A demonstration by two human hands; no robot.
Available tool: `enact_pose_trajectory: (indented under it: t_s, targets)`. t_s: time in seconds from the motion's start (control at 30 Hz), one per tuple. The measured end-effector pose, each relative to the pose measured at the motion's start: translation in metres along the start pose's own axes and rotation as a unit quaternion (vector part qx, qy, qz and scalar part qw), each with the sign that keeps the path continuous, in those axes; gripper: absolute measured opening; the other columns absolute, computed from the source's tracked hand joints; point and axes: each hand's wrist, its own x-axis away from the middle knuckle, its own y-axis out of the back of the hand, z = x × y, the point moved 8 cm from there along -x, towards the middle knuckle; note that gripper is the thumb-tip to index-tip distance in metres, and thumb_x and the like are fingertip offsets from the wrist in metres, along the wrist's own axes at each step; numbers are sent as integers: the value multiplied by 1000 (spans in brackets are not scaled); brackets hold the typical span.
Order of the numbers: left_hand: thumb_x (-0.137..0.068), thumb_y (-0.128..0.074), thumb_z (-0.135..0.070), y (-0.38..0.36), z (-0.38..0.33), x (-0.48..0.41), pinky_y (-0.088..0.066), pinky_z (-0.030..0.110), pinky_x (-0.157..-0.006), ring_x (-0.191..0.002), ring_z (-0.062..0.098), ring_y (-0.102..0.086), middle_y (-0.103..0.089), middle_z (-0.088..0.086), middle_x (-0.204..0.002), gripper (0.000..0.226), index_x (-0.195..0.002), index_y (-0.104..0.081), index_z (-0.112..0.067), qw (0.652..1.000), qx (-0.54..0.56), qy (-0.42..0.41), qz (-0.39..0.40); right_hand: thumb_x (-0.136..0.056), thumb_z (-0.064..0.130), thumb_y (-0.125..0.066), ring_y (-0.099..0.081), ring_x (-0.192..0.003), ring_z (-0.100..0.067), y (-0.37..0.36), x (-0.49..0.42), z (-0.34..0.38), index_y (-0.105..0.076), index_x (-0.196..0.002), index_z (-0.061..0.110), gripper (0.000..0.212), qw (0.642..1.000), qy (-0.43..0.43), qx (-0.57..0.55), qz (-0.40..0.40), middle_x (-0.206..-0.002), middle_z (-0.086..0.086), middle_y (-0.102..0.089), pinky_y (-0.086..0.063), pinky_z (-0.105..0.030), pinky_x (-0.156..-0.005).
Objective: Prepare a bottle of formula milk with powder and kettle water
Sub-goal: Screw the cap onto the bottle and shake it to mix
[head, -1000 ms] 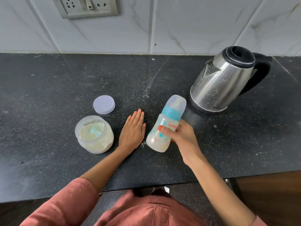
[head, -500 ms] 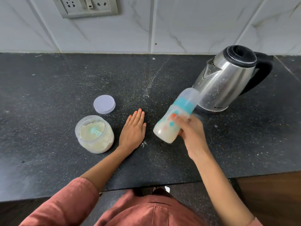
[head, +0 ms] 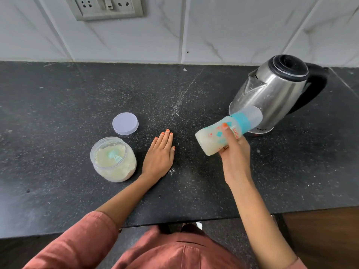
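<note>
My right hand point(head: 234, 152) grips a capped baby bottle point(head: 215, 134) with a teal collar and milky liquid inside. The bottle is lifted off the counter and tilted nearly level, its cap end pointing right toward the steel kettle point(head: 272, 94). My left hand point(head: 159, 152) lies flat, palm down, on the black counter point(head: 58, 113), holding nothing. Just left of that hand stands an open clear jar of formula powder point(head: 113, 162) with a teal scoop inside. The jar's pale lid point(head: 125, 123) lies behind it.
The kettle has a black lid and handle and stands at the back right, close behind the bottle's cap. White powder specks dot the counter. A tiled wall with a socket panel point(head: 106, 6) rises behind. The counter's front edge runs just before my torso.
My right hand has lifted the bottle off the counter and tilted it from near upright to almost horizontal, moving it right toward the kettle. My left hand has stayed put.
</note>
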Motion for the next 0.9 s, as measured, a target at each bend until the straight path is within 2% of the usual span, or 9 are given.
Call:
enact_pose_trajectory:
  t_s: [0.1,0.2,0.4,0.5,0.6,0.67,0.73,0.8,0.9]
  targets:
    - [-102,-17,-31,-2,1,-1,5,26,-114,-145,16,-3,-5,3,-157,51,-148,-9,-11,1000,2,2,7,-79,9,-64,-65,-87,-10,-13,12,-6,-60,-102,14,24,988,-16,134,78,-93,2,-67,-55,-28,-78]
    - [-102,-20,-30,-1,1,-1,6,26,-113,-145,16,-2,-4,3,-157,51,-148,-8,-12,1000,8,6,7,-73,1,-70,-66,-76,-4,-20,22,-8,-63,-88,20,25,956,-19,250,152,-81,7,-69,-52,-20,-71]
    - [-102,-21,-29,0,0,0,2,28,-115,-145,17,-5,-7,4,-157,51,-147,-10,-10,1000,11,1,0,-85,12,-59,-65,-85,-6,0,0,3,-57,-103,17,18,1000,-3,6,-2,-95,3,-66,-54,-24,-75]
    - [-102,-21,-29,-1,1,-1,2,28,-115,-145,17,-5,-6,4,-157,51,-148,-10,-11,1000,12,1,2,-80,8,-65,-64,-89,-12,-11,9,-4,-60,-102,16,24,986,-5,154,66,-93,3,-68,-53,-31,-82]
    - [-101,-21,-29,-1,1,-1,2,28,-115,-145,17,-4,-6,3,-157,51,-148,-9,-11,1000,10,4,5,-71,-2,-72,-65,-73,1,-21,22,-6,-63,-86,22,29,943,0,293,155,-74,12,-70,-51,-16,-67]
    - [-102,-20,-29,-1,1,-1,2,28,-115,-145,16,-4,-6,3,-157,51,-148,-9,-11,1000,9,4,3,-73,0,-69,-64,-75,-2,-16,18,2,-63,-87,21,25,962,11,242,127,-79,9,-69,-53,-21,-73]
    - [-102,-20,-30,0,0,0,2,28,-115,-145,16,-4,-6,3,-157,51,-148,-9,-11,1000,8,3,0,-80,7,-63,-63,-84,-10,-5,8,8,-61,-94,18,18,991,8,121,56,-90,2,-67,-52,-32,-81]
    - [-102,-18,-31,0,1,0,2,28,-115,-145,16,-4,-6,3,-157,51,-148,-8,-11,1000,5,0,-1,-84,12,-59,-63,-88,-10,0,2,8,-58,-101,18,18,999,7,35,1,-96,1,-65,-52,-32,-82]
    - [-100,-13,-34,-2,1,-1,1,28,-115,-145,17,-5,-7,4,-157,53,-147,-10,-10,1000,2,0,-1,-82,10,-62,-64,-86,-11,-10,11,-4,-59,-97,18,17,991,-10,120,52,-91,3,-67,-52,-33,-81]
